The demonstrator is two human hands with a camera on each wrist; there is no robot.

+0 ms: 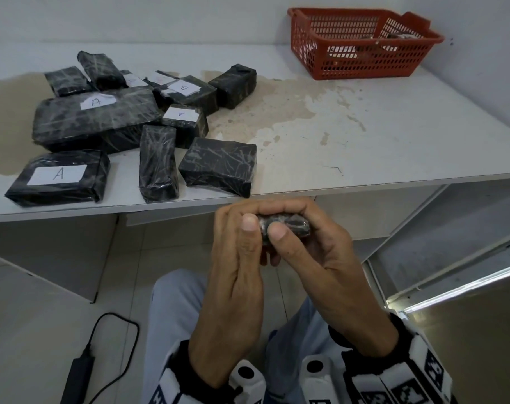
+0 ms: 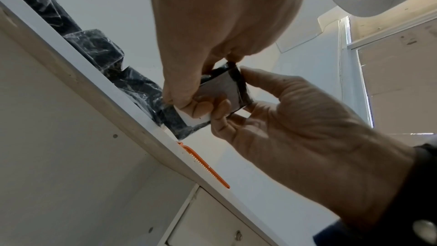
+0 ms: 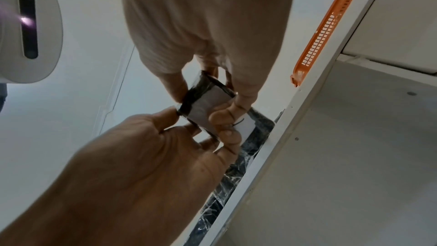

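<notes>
Both hands hold one small black plastic-wrapped parcel [image 1: 288, 224] in front of the table's front edge, above my lap. My left hand [image 1: 242, 228] grips its left end, thumb on top and fingers curled over the far side. My right hand [image 1: 320, 243] pinches the right end with the thumb on the near side. From below, the left wrist view shows a pale label face on the parcel [image 2: 220, 89] between the left hand [image 2: 189, 91] and the right hand [image 2: 283, 119]. That same face of the parcel [image 3: 208, 106] appears in the right wrist view, between the right hand [image 3: 236, 81] and the left hand [image 3: 153, 147].
Several black wrapped parcels [image 1: 102, 121] lie piled on the left of the white, stained table [image 1: 364, 135], some with white labels marked A or B. A red mesh basket [image 1: 361, 45] with a few items stands at the back right. A black charger and cable [image 1: 78, 371] lie on the floor.
</notes>
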